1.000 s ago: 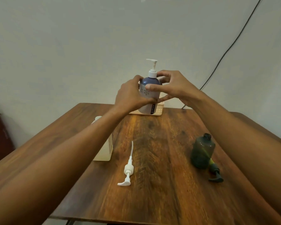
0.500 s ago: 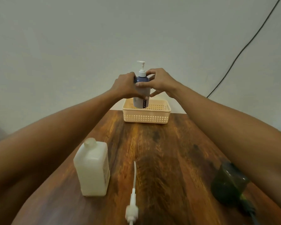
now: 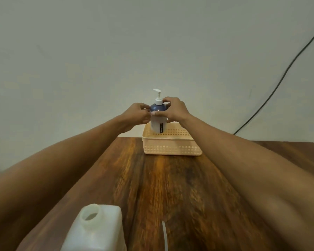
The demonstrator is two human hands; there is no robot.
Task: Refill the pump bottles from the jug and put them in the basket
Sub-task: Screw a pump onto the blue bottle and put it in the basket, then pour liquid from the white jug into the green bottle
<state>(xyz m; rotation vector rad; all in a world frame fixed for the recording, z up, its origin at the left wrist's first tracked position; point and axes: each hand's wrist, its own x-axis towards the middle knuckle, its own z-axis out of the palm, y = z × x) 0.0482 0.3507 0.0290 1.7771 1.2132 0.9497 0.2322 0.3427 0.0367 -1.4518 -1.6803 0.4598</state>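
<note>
Head view, both bare arms stretched forward over a wooden table (image 3: 170, 187) toward a cream perforated basket (image 3: 172, 146) at the far edge. Upright in that basket, toward its left rear part: a pump bottle (image 3: 158, 117) with a dark blue shoulder, pale lower body, black label strip down the front and a white pump head above, nozzle pointing left. Bottle base hidden behind the basket's near wall, so impossible to tell whether resting on the basket floor or just above it. Left hand (image 3: 137, 115) against the bottle's left side above the basket rim, fingers curled together around the shoulder. Right hand (image 3: 174, 110) on the bottle's right side, thumb lying across the front of the body, other fingers wrapped round the back near the collar; both hands clamped on the bottle. Nearer the camera than the basket, well apart from it and to the left: a white translucent jug (image 3: 96, 230), uncapped, mouth open upward, lower part cut off by the frame edge. Just right of the jug, a thin white tube (image 3: 165, 234) lying on the wood. Behind the basket, a plain pale wall (image 3: 116, 51) with a dark cable (image 3: 279, 84) running diagonally down its right side.
</note>
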